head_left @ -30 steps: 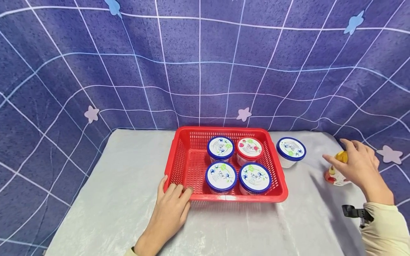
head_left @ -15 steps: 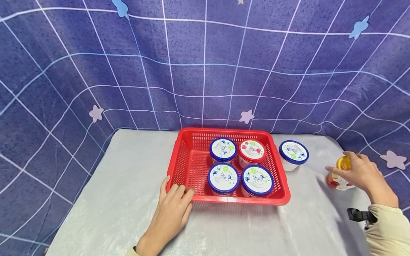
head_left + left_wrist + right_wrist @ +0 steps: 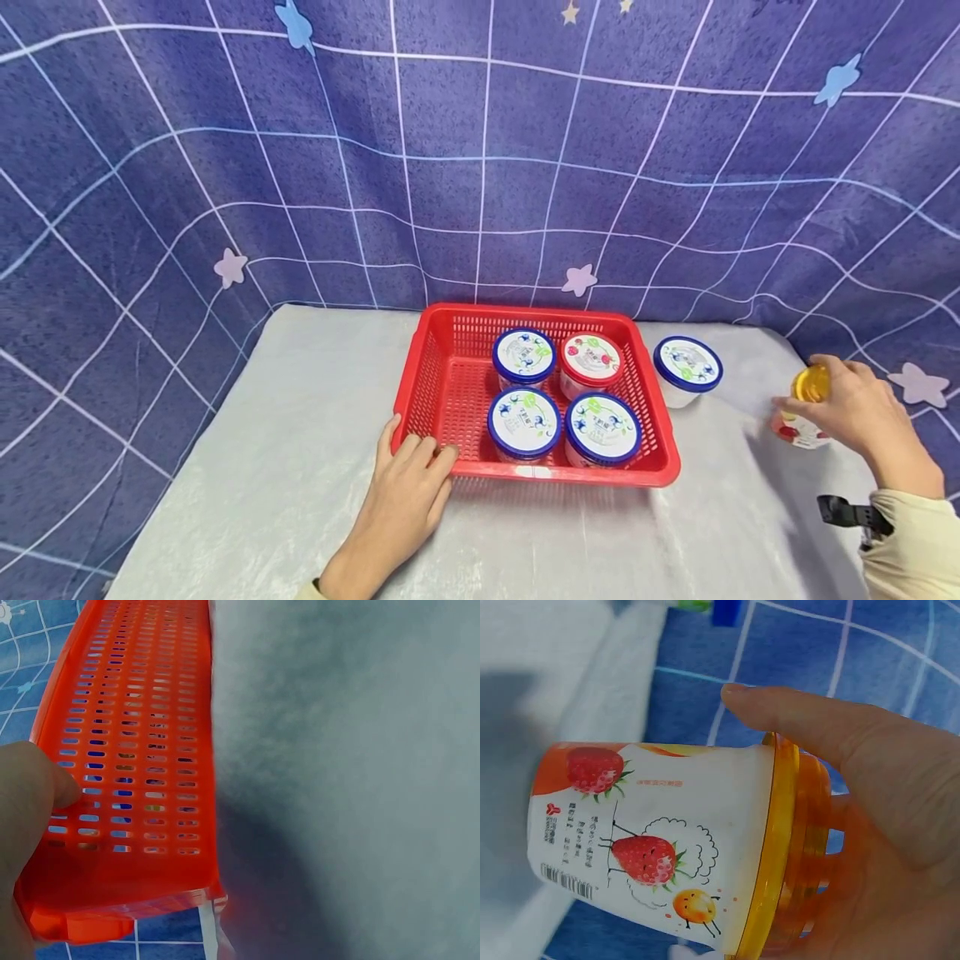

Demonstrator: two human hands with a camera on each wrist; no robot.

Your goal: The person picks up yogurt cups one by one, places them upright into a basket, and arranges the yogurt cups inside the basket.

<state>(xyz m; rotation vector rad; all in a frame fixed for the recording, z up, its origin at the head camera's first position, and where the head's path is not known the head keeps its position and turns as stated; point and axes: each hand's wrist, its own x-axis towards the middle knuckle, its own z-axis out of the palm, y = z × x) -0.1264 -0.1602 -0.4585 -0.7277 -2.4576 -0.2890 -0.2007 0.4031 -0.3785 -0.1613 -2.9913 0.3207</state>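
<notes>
My left hand [image 3: 401, 504] grips the front left corner of a red plastic basket [image 3: 540, 473], fingers curled over the rim. In the left wrist view, part of the hand lies against the basket's slotted wall [image 3: 135, 772]. At the far right, my right hand [image 3: 870, 421] holds a white cup [image 3: 804, 432] by its amber lid [image 3: 812, 384]. Strawberry drawings and a barcode show on the cup [image 3: 660, 840] in the right wrist view. There the thumb lies along the lid's edge, and the other fingers show partly through the translucent lid.
Inside the basket stand three blue-lidded tubs [image 3: 525, 422] and one red-lidded tub [image 3: 592, 358], toward its right. Another blue-lidded tub [image 3: 687, 367] stands just outside its right wall. A grey-white cloth [image 3: 262, 467] covers the table; a blue gridded curtain [image 3: 435, 183] hangs behind.
My right hand has come down from above the cup and closed round its amber lid. The left hand keeps its hold on the basket. The head view has shifted slightly.
</notes>
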